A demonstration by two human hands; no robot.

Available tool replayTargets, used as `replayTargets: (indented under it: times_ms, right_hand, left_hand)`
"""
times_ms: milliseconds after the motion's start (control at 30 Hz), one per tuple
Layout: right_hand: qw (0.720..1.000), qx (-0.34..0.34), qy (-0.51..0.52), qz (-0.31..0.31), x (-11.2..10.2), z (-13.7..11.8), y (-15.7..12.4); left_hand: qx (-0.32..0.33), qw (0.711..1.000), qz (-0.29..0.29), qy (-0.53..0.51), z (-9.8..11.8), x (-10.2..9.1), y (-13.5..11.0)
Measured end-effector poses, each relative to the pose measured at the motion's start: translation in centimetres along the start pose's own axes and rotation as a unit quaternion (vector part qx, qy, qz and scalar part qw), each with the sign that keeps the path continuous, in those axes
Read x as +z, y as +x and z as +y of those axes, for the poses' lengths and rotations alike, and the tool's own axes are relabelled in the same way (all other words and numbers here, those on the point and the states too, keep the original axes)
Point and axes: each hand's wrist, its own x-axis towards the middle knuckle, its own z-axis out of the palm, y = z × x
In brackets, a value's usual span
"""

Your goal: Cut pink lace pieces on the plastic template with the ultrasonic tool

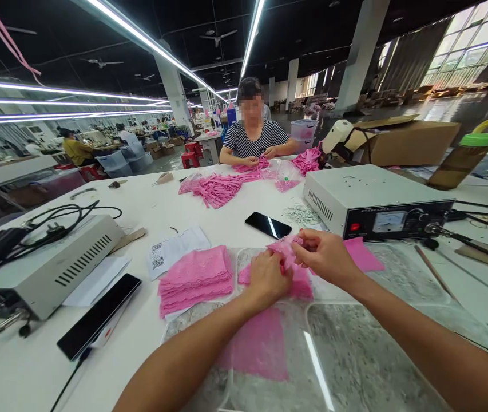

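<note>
Both hands hold a pink lace fabric piece over the middle of the mat. My left hand is closed, its fingers curled around the lower part of the piece. With fingertips pinched together, my right hand grips its upper right edge. Beneath them lies more pink fabric, partly covered by my left hand. To the left sits a stack of pink lace pieces with scalloped edges. Nearer to me, a flat sheer pink piece rests on the mat, and a small pink piece lies right of my right wrist.
A grey marbled mat covers the near table. Electrical boxes stand right and left, with cables. Phones lie ahead and at left. Opposite, a person handles pink strips. A bottle stands far right.
</note>
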Motion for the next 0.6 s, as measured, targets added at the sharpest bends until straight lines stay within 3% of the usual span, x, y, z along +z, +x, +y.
replayTargets:
  times_ms: [100,233,333,433,500,600]
  right_hand:
    - [0.998,0.033,0.009,0.047,-3.1,1.2,-1.6]
    - [0.992,0.091,-0.032,0.084,-6.3,4.8,-5.8]
    - [0.985,0.130,-0.092,0.073,-7.1,7.7,-9.8]
    - [0.974,0.147,-0.155,0.071,-7.0,9.6,-13.2]
    - [0.967,0.157,-0.188,0.076,-7.1,10.4,-15.0]
    - [0.957,0.175,-0.219,0.077,-7.7,11.2,-17.1]
  left_hand:
    - [0.049,0.999,0.005,0.011,0.3,-0.1,-0.3]
    - [0.178,0.984,-0.013,0.025,0.5,-0.3,-3.4]
    - [0.291,0.955,-0.045,0.028,0.6,0.2,-6.5]
    - [0.407,0.912,-0.024,0.042,0.6,0.5,-8.7]
    - [0.441,0.896,-0.015,0.043,0.6,0.4,-9.4]
    - [0.443,0.895,-0.048,0.021,0.5,-0.4,-9.3]
